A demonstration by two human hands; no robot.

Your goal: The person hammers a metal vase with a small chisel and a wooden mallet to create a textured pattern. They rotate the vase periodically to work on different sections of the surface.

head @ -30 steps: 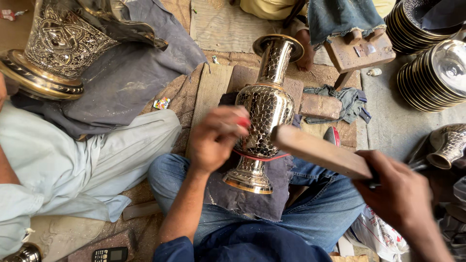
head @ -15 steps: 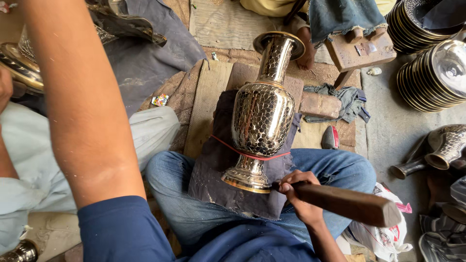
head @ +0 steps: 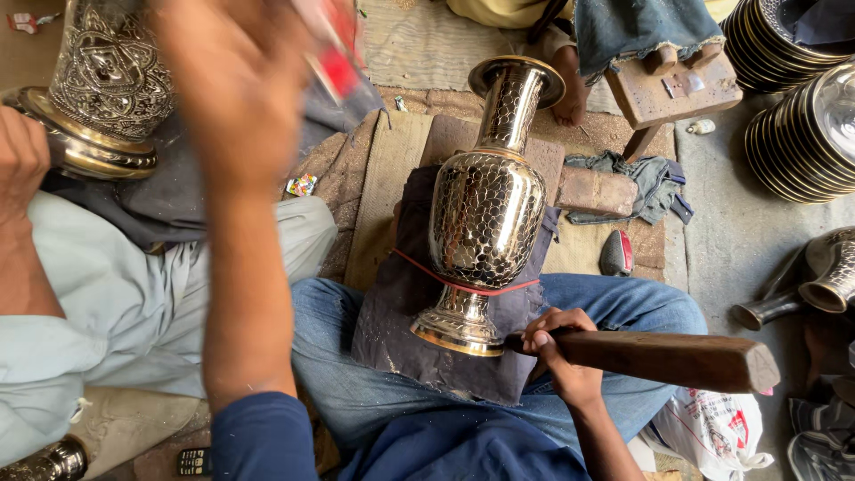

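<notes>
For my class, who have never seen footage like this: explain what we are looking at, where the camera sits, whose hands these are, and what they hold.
The single picture comes from a camera worn on a person's head, looking down at their own lap and crossed legs in blue jeans. There is no machine, only bare hands. The right hand has its grip closed around a long dark wooden mallet, its end beside the foot of a shiny hammered brass vase. The vase lies on a dark cloth over the lap, with a red band around it. The left hand is raised and blurred, with something red and blurred at it. At the left sits another person in pale clothes, with an engraved metal vase. Stacked metal plates lie at the right.
</notes>
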